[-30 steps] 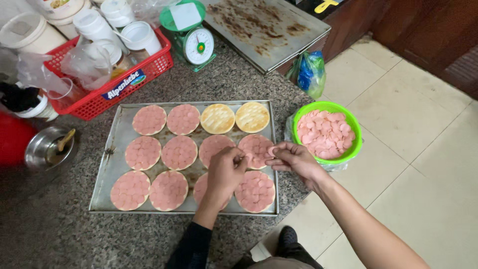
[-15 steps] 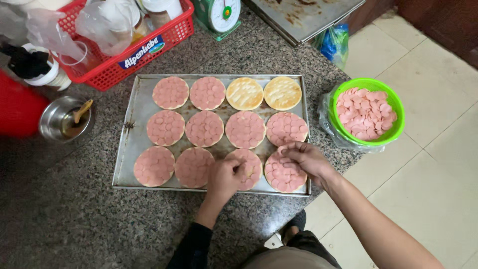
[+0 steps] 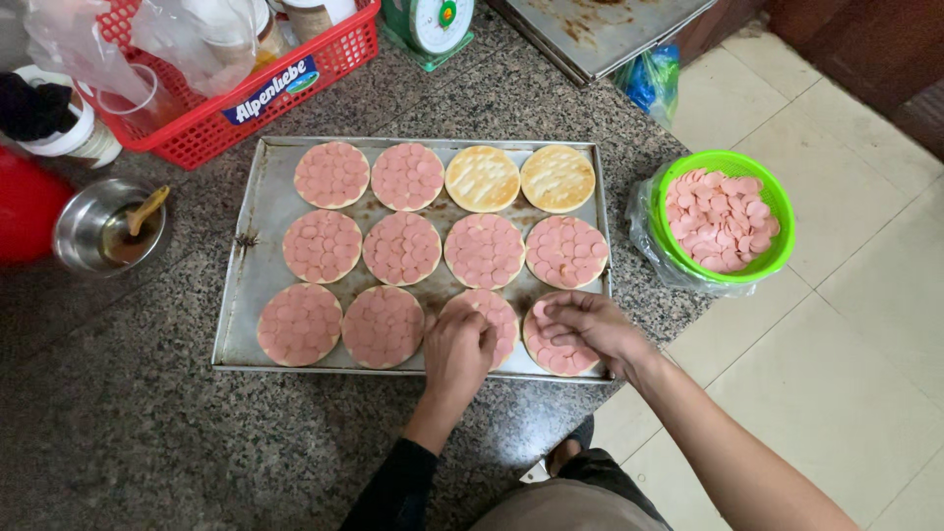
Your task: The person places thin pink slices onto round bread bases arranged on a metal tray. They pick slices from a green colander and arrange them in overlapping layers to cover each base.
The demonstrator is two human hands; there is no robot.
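A metal baking tray (image 3: pixel 258 211) lies on the granite counter and holds round flat breads in three rows. Most are covered with pink sausage slices; two at the back right (image 3: pixel 482 178) are bare and golden. My left hand (image 3: pixel 458 349) rests fingers-down on the front-row round third from the left (image 3: pixel 500 310). My right hand (image 3: pixel 584 323) presses slices on the front right round (image 3: pixel 551 356), fingers curled over it. A green bowl (image 3: pixel 769 202) of pink sausage slices sits to the right of the tray.
A red plastic basket (image 3: pixel 226 108) with containers and plastic bags stands behind the tray. A steel cup (image 3: pixel 93 228) with a spoon sits left, next to a red object (image 3: pixel 25 206). A green scale (image 3: pixel 433 25) and a second used tray (image 3: pixel 600 29) lie at the back. Tiled floor lies right.
The view has shifted closer and lower over the tray. Both hands stayed on the front right rounds; the right hand moved from the middle row down onto the front right round.
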